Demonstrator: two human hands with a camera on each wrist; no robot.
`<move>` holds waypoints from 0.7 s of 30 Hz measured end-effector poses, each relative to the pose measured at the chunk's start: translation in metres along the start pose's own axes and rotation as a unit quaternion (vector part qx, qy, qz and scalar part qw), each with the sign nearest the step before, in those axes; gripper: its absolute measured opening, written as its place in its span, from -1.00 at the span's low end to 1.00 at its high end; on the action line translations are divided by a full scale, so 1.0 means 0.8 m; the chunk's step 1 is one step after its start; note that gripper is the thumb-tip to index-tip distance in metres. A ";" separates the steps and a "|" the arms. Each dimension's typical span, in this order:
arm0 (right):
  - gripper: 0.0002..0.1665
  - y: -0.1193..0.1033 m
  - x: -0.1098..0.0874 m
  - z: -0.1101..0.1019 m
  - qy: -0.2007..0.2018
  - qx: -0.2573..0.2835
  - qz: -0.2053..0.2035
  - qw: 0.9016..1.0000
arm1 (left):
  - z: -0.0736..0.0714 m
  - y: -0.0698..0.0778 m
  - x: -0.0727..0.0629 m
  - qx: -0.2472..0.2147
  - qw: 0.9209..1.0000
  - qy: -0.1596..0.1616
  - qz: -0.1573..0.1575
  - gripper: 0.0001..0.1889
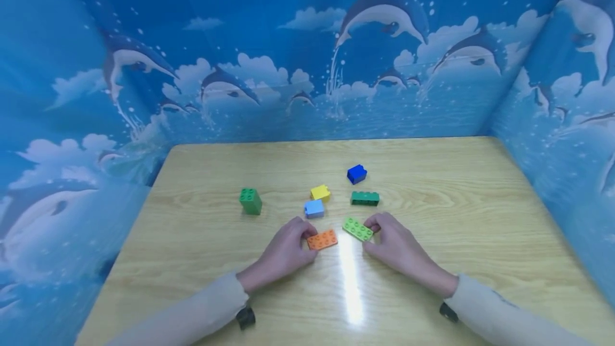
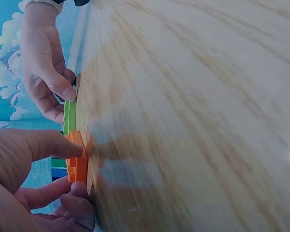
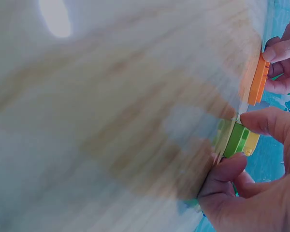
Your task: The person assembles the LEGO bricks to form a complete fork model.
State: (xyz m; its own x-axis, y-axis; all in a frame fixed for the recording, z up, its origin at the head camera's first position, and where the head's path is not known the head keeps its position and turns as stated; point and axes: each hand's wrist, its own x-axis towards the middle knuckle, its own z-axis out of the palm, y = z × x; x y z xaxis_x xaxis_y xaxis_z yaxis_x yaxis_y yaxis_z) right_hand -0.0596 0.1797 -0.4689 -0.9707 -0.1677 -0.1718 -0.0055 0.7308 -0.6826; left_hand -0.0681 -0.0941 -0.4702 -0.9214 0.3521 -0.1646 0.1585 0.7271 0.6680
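Note:
Between thumb and fingers my left hand (image 1: 287, 247) pinches an orange toy brick (image 1: 322, 240), studs up, low over the table. My right hand (image 1: 396, 242) pinches a light green brick (image 1: 357, 229) by its right end. A small gap separates the two bricks in the head view. The left wrist view shows the thumb on one long side of the orange brick (image 2: 77, 162). In the right wrist view, thumb and fingertip sit at opposite sides of the light green brick (image 3: 236, 140).
Beyond the hands lie a light blue brick (image 1: 314, 209), a yellow brick (image 1: 320, 193), a dark green brick (image 1: 365, 198) and a dark blue brick (image 1: 357, 174). A tall green block (image 1: 251, 202) stands at left. Dolphin-printed curtains (image 1: 307, 68) enclose the wooden table (image 1: 432, 175).

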 end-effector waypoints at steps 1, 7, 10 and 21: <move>-0.45 0.001 -0.001 -0.001 0.000 0.001 -0.003 1.000 | -0.001 -0.001 -0.001 -0.003 1.000 -0.003 -0.001 -0.58; -0.51 0.008 -0.004 -0.005 -0.002 0.007 -0.027 1.000 | -0.004 -0.008 -0.002 -0.015 1.000 -0.010 0.003 -0.59; -0.51 0.011 -0.005 -0.007 -0.012 0.020 -0.033 0.999 | -0.005 -0.011 -0.002 -0.030 0.999 -0.016 0.007 -0.59; -0.48 0.016 -0.010 -0.012 -0.075 0.106 -0.040 0.991 | -0.009 -0.016 -0.001 -0.096 0.994 -0.045 -0.012 -0.60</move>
State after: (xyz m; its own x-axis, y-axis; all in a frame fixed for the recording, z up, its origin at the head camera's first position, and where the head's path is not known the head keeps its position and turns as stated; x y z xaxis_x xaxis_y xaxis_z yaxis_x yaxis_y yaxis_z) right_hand -0.0544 0.1969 -0.4695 -0.9227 -0.3269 -0.2043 -0.0146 0.5594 -0.8288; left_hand -0.0720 -0.1078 -0.4732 -0.8876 0.3925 -0.2409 0.0578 0.6140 0.7872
